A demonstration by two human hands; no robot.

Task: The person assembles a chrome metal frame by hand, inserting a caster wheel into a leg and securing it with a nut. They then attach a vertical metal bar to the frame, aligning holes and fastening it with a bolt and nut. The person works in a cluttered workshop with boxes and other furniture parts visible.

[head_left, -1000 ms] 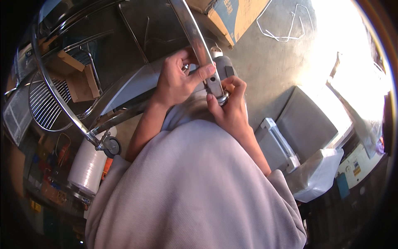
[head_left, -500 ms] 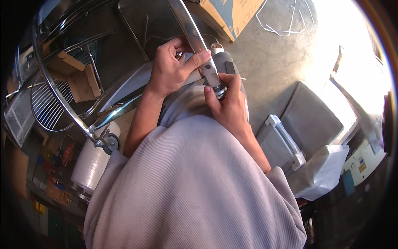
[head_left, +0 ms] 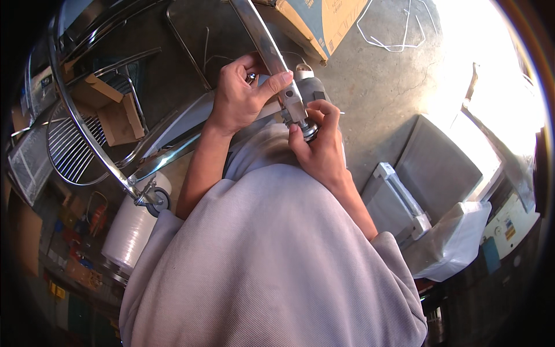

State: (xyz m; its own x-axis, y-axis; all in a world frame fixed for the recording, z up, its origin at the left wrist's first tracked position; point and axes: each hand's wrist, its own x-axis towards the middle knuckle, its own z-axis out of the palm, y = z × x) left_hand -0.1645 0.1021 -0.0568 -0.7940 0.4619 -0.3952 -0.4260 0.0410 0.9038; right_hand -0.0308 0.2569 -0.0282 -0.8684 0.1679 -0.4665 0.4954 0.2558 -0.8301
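A shiny chrome frame (head_left: 87, 130) of bent tubes reaches from the upper left to my lap. Its straight square tube (head_left: 261, 41), with a hole near the lower end, slants down between my hands. My left hand (head_left: 243, 95) is closed round this tube, thumb laid across its face. A small shiny metal piece (head_left: 250, 77) shows by its fingers; its kind is unclear. My right hand (head_left: 321, 139) pinches a caster (head_left: 310, 130) at the tube's lower end, between thumb and curled fingers, which partly hide it. Another caster (head_left: 156, 199) is fitted on the frame's lower left corner.
An open cardboard box (head_left: 118, 113) rests by a round wire rack (head_left: 72, 144) at left. Below is a plastic-wrapped roll (head_left: 130, 228). A large carton (head_left: 312, 26) stands ahead, bent white wire (head_left: 399, 43) on the floor. Grey panels (head_left: 439, 165) and a wrapped block (head_left: 451, 243) are at right.
My right index finger has lifted and bent more, uncovering more of the metal fitting at the tube end. The left hand keeps its hold; the view has shifted slightly.
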